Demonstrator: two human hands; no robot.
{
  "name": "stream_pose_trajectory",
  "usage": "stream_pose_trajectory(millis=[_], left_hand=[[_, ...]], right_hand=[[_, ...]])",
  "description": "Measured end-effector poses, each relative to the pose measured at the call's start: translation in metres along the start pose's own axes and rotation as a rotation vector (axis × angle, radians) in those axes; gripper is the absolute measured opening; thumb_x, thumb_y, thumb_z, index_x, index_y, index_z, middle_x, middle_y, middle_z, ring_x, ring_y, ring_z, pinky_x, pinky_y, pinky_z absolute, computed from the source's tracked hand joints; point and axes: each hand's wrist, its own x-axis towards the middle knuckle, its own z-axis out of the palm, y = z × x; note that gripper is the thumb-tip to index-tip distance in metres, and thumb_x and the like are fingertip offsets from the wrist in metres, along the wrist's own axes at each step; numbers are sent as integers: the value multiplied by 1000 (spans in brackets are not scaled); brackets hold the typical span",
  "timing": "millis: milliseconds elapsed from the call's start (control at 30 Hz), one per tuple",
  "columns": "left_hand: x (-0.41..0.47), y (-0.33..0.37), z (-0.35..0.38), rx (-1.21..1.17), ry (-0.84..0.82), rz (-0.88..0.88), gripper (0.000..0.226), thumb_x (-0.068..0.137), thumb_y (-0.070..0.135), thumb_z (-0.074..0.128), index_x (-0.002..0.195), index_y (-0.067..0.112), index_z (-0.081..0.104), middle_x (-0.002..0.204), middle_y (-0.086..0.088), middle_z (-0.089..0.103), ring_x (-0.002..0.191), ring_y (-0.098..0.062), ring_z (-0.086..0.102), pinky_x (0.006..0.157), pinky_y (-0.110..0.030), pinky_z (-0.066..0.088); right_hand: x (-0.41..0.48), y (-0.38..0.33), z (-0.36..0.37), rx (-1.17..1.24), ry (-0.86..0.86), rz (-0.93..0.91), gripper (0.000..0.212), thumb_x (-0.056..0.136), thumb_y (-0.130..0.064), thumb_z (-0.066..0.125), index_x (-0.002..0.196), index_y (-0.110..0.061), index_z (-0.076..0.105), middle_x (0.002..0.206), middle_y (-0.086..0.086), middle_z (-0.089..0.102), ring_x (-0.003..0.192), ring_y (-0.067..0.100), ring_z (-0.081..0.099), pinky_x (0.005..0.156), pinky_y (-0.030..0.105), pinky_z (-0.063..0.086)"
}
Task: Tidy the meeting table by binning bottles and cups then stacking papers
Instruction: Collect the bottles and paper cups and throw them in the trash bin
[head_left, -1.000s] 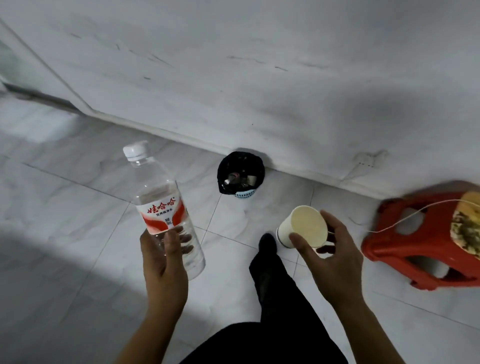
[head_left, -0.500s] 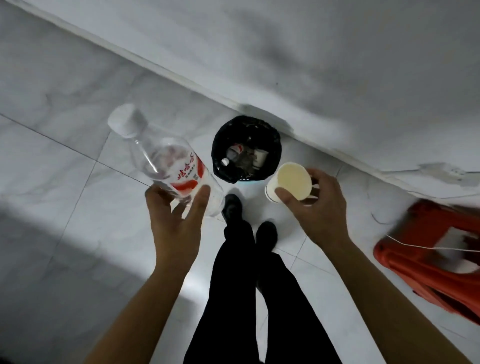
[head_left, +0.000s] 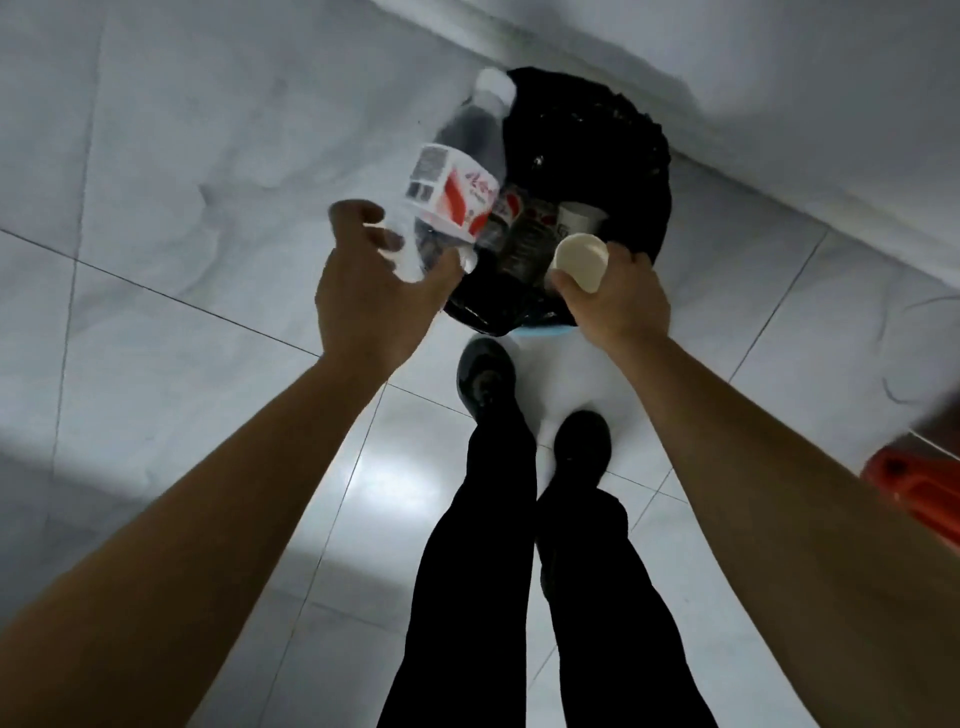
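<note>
1. Head view, nearest first: two shoes (head_left: 485, 374) stand on the tiled floor, toes just short of the bin (head_left: 644, 171). A red stool (head_left: 914, 493) shows at the right edge.
2. Left hand (head_left: 374, 291) curls round the base of the bottle (head_left: 457, 182). Its cap points far, and its body lies over the bin's left rim (blur hides how firm the grip is).
3. Right hand (head_left: 613, 296) grips the cup (head_left: 581, 260) round its wall, mouth turned up toward the camera, above the bin's near rim.
4. Farther on, the black-lined bin sits by the wall and holds bottles and a cup.
5. I judge this the binning step, with papers not yet reached. Next, both hands need only loosen over the opening. The bottle should shift right first, or it may strike the rim and roll away.
</note>
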Motion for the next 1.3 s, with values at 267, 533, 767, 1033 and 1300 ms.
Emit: stream_pose_trajectory(millis=[267, 533, 767, 1033, 1300], left_hand=[[95, 9, 57, 724, -57, 630, 63, 82, 59, 59, 131, 20, 56, 125, -13, 63, 112, -39, 53, 91, -47, 38], [78, 9, 36, 548, 73, 729, 50, 101, 44, 38, 137, 13, 52, 142, -16, 51, 127, -37, 49, 99, -45, 36], [-64, -9, -87, 74, 158, 319, 51, 104, 37, 39, 142, 4, 46, 143, -13, 52, 131, -31, 47, 105, -47, 39], [-256, 71, -295, -335, 552, 72, 48, 103, 31, 39, 147, 12, 38, 148, -4, 42, 139, -17, 39, 111, -38, 37], [-498, 65, -385, -510, 1088, -71, 46, 102, 29, 41, 143, 9, 42, 143, -1, 49, 132, -16, 48, 106, -45, 42]], right_hand=[[4, 12, 11, -106, -22, -64, 80, 87, -64, 54, 145, -11, 38, 129, 17, 51, 118, 34, 52, 85, 41, 47], [-19, 5, -15, 3, -98, -30, 74, 96, -55, 47, 154, -14, 26, 149, 16, 38, 134, 34, 42, 102, 46, 41], [-116, -49, -134, 101, 46, -178, 55, 102, -47, 39, 147, -15, 39, 145, 9, 45, 132, 25, 45, 101, 33, 38], [-303, -175, -309, 189, 179, -707, 44, 101, -40, 43, 140, -20, 47, 132, -13, 48, 122, 11, 51, 97, 30, 46], [-508, -213, -339, 293, -3, -1123, 53, 96, -53, 41, 140, -24, 49, 125, -30, 48, 109, 9, 60, 88, 8, 43]])
